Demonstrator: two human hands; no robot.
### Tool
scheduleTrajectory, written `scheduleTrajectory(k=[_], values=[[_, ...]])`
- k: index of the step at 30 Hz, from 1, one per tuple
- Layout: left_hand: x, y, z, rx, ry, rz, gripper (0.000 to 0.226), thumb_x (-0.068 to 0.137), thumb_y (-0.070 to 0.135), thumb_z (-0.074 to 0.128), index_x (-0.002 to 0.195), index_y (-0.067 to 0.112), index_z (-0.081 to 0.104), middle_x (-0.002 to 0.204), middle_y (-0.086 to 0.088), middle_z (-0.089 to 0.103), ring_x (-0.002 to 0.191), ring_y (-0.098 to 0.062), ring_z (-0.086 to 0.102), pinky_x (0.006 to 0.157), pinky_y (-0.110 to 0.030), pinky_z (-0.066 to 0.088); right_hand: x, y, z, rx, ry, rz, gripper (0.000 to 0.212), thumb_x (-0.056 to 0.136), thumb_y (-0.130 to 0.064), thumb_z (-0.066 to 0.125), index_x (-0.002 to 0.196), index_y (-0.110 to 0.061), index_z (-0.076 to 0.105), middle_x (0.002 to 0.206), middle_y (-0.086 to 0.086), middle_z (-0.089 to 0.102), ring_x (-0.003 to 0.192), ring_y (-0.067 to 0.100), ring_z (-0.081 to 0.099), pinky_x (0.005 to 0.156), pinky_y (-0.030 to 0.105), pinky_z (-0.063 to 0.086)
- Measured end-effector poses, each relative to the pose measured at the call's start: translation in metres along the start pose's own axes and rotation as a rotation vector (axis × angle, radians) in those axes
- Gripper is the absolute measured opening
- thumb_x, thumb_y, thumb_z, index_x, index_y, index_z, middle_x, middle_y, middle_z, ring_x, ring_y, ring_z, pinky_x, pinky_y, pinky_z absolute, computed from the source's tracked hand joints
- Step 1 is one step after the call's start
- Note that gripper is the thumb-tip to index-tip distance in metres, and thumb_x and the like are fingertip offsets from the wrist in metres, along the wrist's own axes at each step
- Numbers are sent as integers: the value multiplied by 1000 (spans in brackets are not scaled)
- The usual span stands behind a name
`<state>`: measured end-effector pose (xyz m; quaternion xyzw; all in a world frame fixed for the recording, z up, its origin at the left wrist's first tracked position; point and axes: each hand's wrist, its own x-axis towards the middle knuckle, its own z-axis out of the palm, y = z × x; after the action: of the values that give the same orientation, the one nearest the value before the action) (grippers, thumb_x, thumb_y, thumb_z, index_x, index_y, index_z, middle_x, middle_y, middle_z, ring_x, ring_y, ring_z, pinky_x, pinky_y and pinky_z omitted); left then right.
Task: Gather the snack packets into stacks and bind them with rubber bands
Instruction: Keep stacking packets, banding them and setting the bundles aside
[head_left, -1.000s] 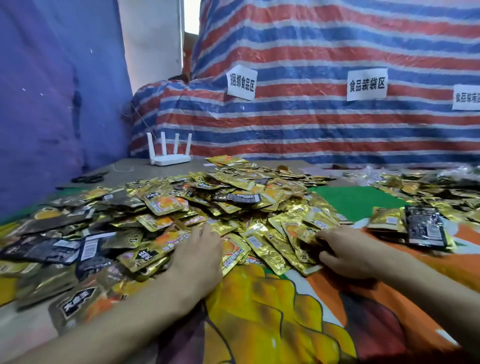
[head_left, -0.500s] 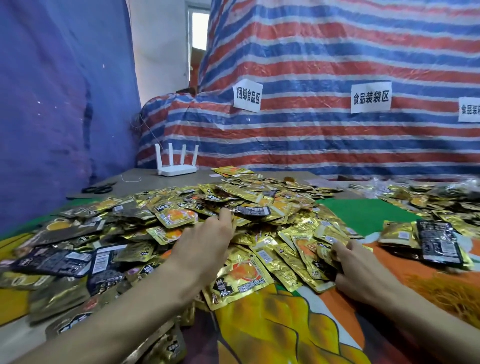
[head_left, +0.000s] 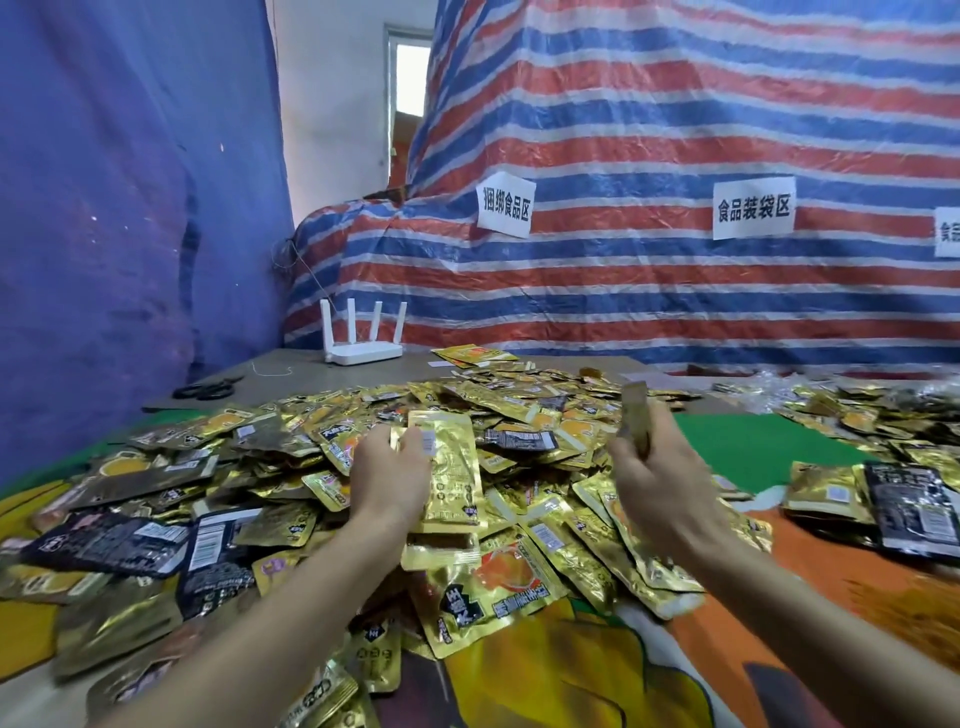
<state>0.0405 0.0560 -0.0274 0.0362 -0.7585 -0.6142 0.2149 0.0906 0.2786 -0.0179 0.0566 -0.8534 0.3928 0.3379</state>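
A: From the left, where does the work stand?

B: Dark packets (head_left: 109, 540) lie at the left edge of the surface (head_left: 291, 374). Just right of them, the left hand (head_left: 389, 483) has its grip closed around a thin stack of gold packets (head_left: 452, 467). Its thumb lies across the front, and the stack is lifted just above the loose pile (head_left: 519, 400).

A: And the other hand?

B: The right hand (head_left: 660, 478) pinches a single packet (head_left: 636, 415), seen edge-on. It is raised beside the stack but apart from it.

A: So the step is adding that one?

B: I judge so. It should go flat against the stack's face, the same way up, edges flush. Foil is slippery, so the left thumb ought to lift only enough to let it in, then clamp down. Tapping the lower edge on the surface would square things up.

A: Time to bind?

B: Not yet, I think, because the stack looks thin. A finished-looking bundle (head_left: 826, 491) sits well to the right. An orange heap (head_left: 924, 608) at the far right may be rubber bands, but it is too blurred to say.
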Motion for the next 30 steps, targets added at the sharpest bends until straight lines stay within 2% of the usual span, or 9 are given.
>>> scheduleTrajectory(k=[2,4,6,8,14,18,23,27,30], values=[[-5,-3,6,-72,-4,54,52,106,32,48,151,9,39,121,-8,59,88,-16,57,75,-28,41,1,-14,25,133,-69,54,15,103,-17,49,91,-24,43,75,2,49,53,2,45,46,17,44],[-14,-4,15,-132,-17,175,33,103,31,53,131,12,58,113,-1,66,95,-20,63,76,-21,44,-2,-26,53,249,-126,106,12,103,-34,51,98,-23,51,84,3,57,69,6,56,62,32,54],[-23,-7,22,-207,-46,223,13,102,24,54,95,19,64,83,12,69,82,-12,64,65,-18,44,-6,-34,79,310,-107,122,27,100,-53,51,108,-29,60,92,-5,66,83,11,63,77,39,56],[-30,-8,24,-410,-225,151,20,99,27,57,80,22,60,72,17,67,70,0,63,61,-11,46,-8,-40,94,376,-90,120,38,95,-62,52,118,-34,62,102,-9,70,96,8,67,88,37,56],[-34,-13,23,-687,-667,-121,65,64,43,70,118,7,56,105,-23,62,95,-30,64,76,-43,52,-11,-36,99,781,-193,247,51,85,-61,60,114,-19,65,96,-4,73,94,11,71,86,33,54],[-46,-14,32,-548,-611,73,50,71,21,61,117,19,40,103,-13,57,87,-18,62,71,-33,54,-15,-45,91,1027,-228,383,56,86,-69,58,92,-14,67,82,5,65,79,18,66,72,32,54],[-44,-17,30,-516,-555,354,88,70,-2,54,142,43,31,92,6,70,81,-10,70,67,-22,53,-22,-58,81,1117,-235,378,32,98,-43,51,119,-29,71,113,12,74,108,24,72,101,43,53],[-42,-12,23,-470,-573,503,85,72,5,58,143,48,40,122,-10,58,106,-23,65,87,-40,58,-20,-60,74,1213,-281,383,45,96,-46,49,110,-8,70,99,15,66,100,23,69,84,34,56],[-41,-14,21,-400,-625,477,73,72,7,63,136,36,43,113,-7,59,102,-24,65,88,-41,58,-23,-58,75,1199,-277,422,48,84,-58,54,86,-16,76,87,8,68,86,18,71,74,30,56]])
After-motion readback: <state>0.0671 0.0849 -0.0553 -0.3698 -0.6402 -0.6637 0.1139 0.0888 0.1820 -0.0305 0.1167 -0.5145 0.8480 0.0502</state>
